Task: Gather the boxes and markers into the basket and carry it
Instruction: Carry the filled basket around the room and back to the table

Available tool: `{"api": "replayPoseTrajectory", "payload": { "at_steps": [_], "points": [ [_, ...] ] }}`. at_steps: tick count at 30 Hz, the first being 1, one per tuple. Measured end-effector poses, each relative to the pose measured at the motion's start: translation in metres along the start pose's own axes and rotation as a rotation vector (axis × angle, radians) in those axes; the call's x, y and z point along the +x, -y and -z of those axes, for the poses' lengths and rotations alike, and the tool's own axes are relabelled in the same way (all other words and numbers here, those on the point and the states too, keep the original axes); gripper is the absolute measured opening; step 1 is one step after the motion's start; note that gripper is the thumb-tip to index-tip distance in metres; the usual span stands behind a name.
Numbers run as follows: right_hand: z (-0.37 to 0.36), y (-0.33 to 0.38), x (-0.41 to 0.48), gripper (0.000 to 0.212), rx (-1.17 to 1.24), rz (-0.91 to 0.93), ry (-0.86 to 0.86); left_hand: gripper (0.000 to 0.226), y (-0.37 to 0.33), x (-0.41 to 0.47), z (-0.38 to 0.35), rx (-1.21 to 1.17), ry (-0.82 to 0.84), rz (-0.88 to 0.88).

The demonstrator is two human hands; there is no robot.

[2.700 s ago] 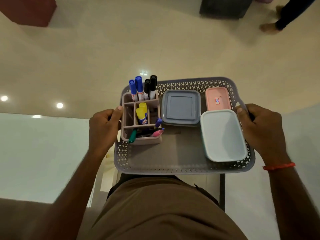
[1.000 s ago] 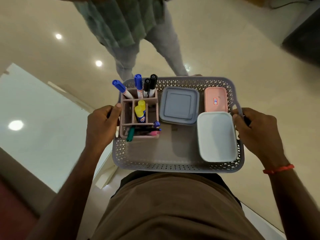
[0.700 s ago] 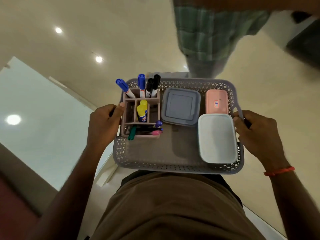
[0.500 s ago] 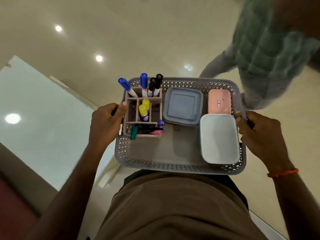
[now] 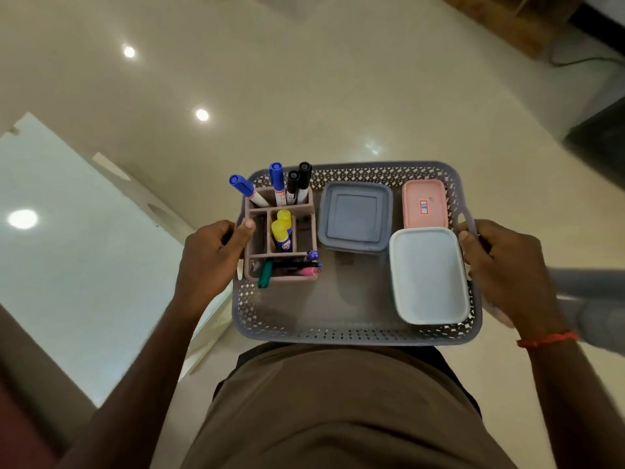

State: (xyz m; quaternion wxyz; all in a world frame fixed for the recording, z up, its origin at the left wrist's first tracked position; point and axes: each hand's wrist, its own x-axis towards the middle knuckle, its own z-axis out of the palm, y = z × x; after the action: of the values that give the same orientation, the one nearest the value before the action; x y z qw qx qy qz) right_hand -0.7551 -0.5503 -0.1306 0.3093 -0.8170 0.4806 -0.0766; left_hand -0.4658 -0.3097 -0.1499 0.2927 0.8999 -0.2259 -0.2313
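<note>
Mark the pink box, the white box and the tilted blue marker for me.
pink box [image 5: 424, 204], head view, middle of its lid.
white box [image 5: 427, 275], head view, middle of its lid.
tilted blue marker [image 5: 245, 188], head view, on its blue cap.

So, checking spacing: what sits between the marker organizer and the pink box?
The grey square box in the basket, shown in the head view.

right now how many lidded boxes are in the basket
3. The grey box sits at the far middle of the basket, the pink box in the far right corner, and the white box just nearer, along the right wall. I see no others.
</note>
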Motion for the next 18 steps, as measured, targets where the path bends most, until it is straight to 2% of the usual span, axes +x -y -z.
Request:
{"api": "replayPoseTrajectory", "payload": {
  "at_steps": [3,8,13,18],
  "points": [
    [0.011,-0.003,0.032,0.027,0.135,-0.042,-0.021,0.048,-0.022,0.012,-0.012,0.007,-0.01,0.036],
    [0.026,-0.016,0.098,0.029,0.042,0.055,0.01,0.053,-0.06,0.041,-0.032,0.014,-0.055,0.101],
    [0.039,-0.018,0.165,0.032,-0.04,0.227,0.025,0.046,-0.091,0.063,-0.042,-0.007,-0.104,0.157],
    [0.044,0.001,0.229,0.034,-0.084,0.318,0.054,0.041,-0.107,0.09,-0.039,-0.072,-0.126,0.231]
  ]
}}
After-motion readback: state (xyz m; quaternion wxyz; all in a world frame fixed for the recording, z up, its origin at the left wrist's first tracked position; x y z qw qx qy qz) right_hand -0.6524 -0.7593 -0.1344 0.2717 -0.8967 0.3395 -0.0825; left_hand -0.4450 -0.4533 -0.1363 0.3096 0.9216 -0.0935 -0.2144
